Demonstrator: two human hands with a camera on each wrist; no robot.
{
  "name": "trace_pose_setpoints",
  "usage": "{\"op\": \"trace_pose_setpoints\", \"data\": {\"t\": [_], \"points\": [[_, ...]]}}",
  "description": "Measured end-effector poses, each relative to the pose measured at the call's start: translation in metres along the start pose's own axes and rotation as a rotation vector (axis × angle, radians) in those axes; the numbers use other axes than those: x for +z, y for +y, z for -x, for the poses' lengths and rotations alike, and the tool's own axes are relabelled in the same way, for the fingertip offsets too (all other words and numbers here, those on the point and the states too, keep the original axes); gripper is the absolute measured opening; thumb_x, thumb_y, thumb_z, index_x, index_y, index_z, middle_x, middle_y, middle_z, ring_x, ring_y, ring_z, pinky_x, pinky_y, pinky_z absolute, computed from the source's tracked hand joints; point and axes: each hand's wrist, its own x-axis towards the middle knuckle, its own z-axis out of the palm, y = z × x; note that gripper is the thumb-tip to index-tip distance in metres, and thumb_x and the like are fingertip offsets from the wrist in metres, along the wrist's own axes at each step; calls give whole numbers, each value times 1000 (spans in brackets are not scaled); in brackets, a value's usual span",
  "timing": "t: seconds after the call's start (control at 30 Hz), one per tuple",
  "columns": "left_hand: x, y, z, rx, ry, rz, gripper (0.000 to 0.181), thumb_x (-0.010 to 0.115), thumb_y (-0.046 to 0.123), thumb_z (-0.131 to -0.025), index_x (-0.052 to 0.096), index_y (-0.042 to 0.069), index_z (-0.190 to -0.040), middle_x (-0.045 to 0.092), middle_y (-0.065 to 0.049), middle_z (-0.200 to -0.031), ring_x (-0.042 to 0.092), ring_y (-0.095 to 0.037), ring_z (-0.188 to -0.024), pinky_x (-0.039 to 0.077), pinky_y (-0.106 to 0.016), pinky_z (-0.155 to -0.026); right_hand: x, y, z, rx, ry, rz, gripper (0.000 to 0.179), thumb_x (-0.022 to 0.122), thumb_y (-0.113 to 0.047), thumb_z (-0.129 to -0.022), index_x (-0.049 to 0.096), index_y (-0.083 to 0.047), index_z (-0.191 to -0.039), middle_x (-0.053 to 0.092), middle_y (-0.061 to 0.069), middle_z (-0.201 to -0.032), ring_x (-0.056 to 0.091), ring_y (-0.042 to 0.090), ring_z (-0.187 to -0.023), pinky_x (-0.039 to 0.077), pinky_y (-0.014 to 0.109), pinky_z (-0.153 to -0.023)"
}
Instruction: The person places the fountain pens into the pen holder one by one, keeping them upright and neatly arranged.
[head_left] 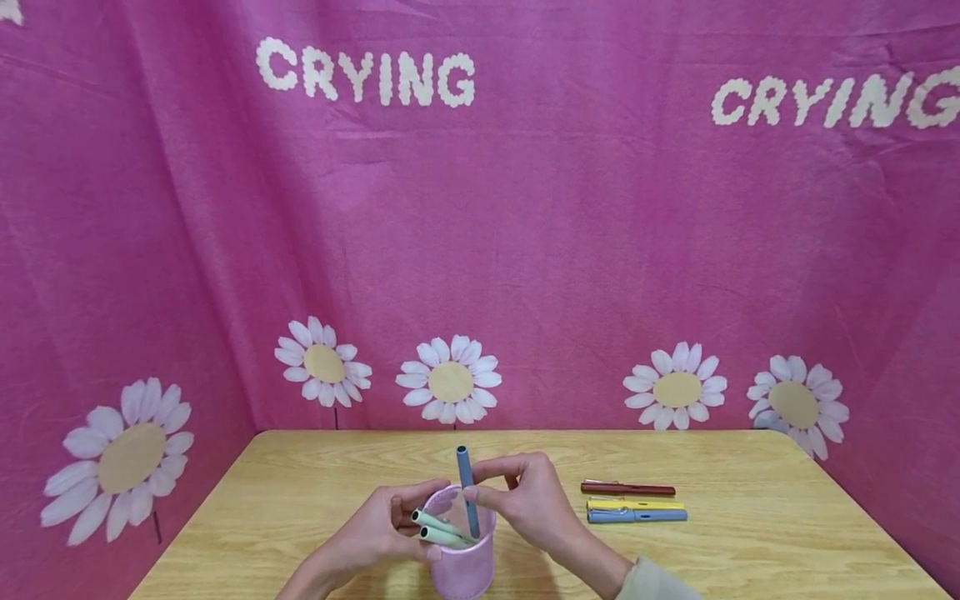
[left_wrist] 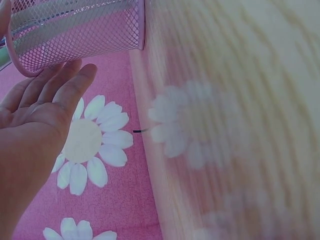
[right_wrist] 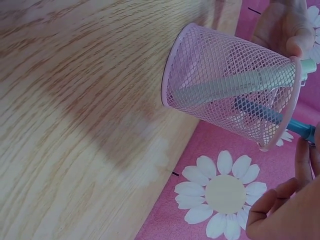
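A pink mesh pen cup (head_left: 462,577) stands upright near the front of the table. My left hand (head_left: 377,531) holds it at the rim, thumb on the near side and fingers around the far side. Two pale green pens (head_left: 444,537) lean inside, their ends poking out toward the left hand. Between thumb and fingertips, my right hand (head_left: 531,504) pinches a blue pen (head_left: 463,468) upright over the opening. In the right wrist view, that blue pen (right_wrist: 298,128) reaches through the rim, its lower end inside the mesh and short of the cup's base.
Right of the cup, a dark red pen (head_left: 630,489), a yellow pen (head_left: 671,505) and another blue pen (head_left: 637,517) lie side by side on the wooden table (head_left: 757,542). Behind and beside the table hangs a pink cloth (head_left: 540,250) with daisies and lettering.
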Motion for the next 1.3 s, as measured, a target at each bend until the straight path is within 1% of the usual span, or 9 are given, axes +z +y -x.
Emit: {"op": "trace_pose_setpoints", "data": {"t": [0.17,0.4,0.53,0.63,0.77,0.83,0.9,1.13,1.3], "points": [[-1,0,1,3,-2,-13,79,82,2,-88,43,-4,-157,58,-26,-146,61,-40,-127,55,-30,-98,1,1,0,-2,-7,4,16,89,-9,-84,85,-6,-99,80,1,-97,69,19,-102,52,34,-98],[-1,0,0,9,-7,-16,79,82,2,-88,43,-5,-157,57,-27,-146,60,-42,-128,54,-29,-98,2,3,1,-15,-18,12,18,89,-7,-83,85,-6,-100,80,1,-97,70,19,-101,54,33,-96],[-1,0,0,10,-7,-15,79,82,2,-88,44,-5,-157,56,-28,-147,59,-42,-129,54,-29,-98,1,5,2,-16,-20,71,17,90,-9,-82,86,-10,-99,80,-2,-96,67,14,-98,53,26,-85],[-2,0,-1,12,-11,-20,80,82,2,-88,43,-5,-157,57,-26,-147,59,-40,-130,54,-29,-99,1,7,2,-18,-27,119,17,90,-11,-82,86,-14,-98,80,-5,-96,62,10,-89,47,21,-74],[-2,0,-1,14,-13,-12,80,83,3,-88,43,-6,-157,62,-22,-143,64,-32,-125,54,-29,-98,1,9,2,-63,-55,105,16,89,-8,-83,86,-11,-99,78,-3,-97,62,14,-90,51,22,-78],[-2,0,-2,21,-15,-11,78,83,3,-88,43,-7,-155,66,-21,-138,67,-27,-120,56,-30,-96,1,9,2,-88,-74,90,16,89,-6,-84,85,-7,-99,76,-1,-97,66,18,-98,54,25,-84],[-2,0,-2,30,-17,-17,77,83,3,-88,45,-9,-154,68,-22,-133,69,-23,-115,57,-30,-94,0,8,3,-109,-83,92,16,88,-7,-85,84,-5,-100,76,-1,-97,65,18,-98,54,25,-82],[-2,-1,-2,48,-20,-21,73,83,1,-88,49,-7,-152,66,-25,-136,69,-21,-112,57,-29,-92,-15,4,8,-123,-61,151,16,90,-10,-82,85,-10,-98,76,-1,-95,56,8,-81,38,21,-59],[-3,-1,-2,36,-22,16,74,84,0,-88,48,-9,-152,63,-28,-138,69,-21,-113,58,-30,-91,-29,6,11,-102,-49,181,16,91,-11,-81,85,-14,-95,75,-3,-92,44,6,-65,36,21,-56]]}}
